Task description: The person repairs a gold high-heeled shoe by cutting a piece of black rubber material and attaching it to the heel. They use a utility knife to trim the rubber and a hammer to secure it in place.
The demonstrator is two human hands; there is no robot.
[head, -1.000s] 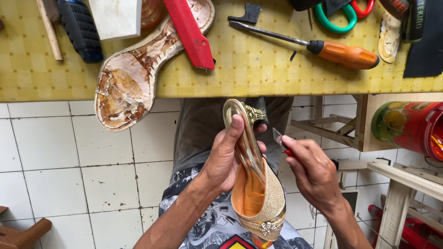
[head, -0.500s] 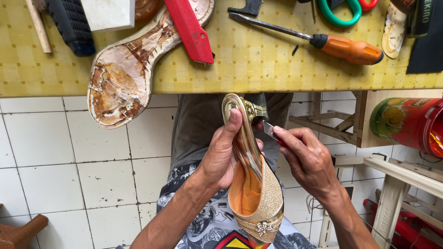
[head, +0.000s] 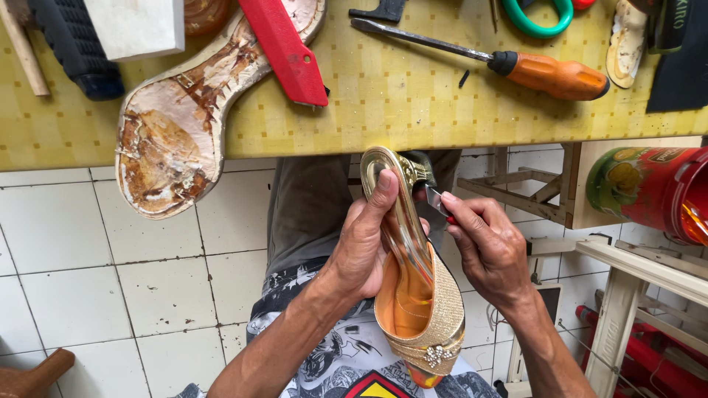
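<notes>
Your left hand (head: 365, 250) has its grip closed around the gold shoe (head: 417, 295), held in your lap below the table (head: 413, 103), thumb up along the insole. Your right hand (head: 490, 247) is pinched shut on a small blade (head: 436, 200) touching the heel end. The shoe looks light and stiff, the glitter upper fragile, so keep hold at the waist. Versus a second ago the blade's moved up toward the heel, and the view has shifted

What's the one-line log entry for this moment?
left hand: grips gold shoe | right hand: small blade at heel end | bench: screwdriver, worn sole
</notes>
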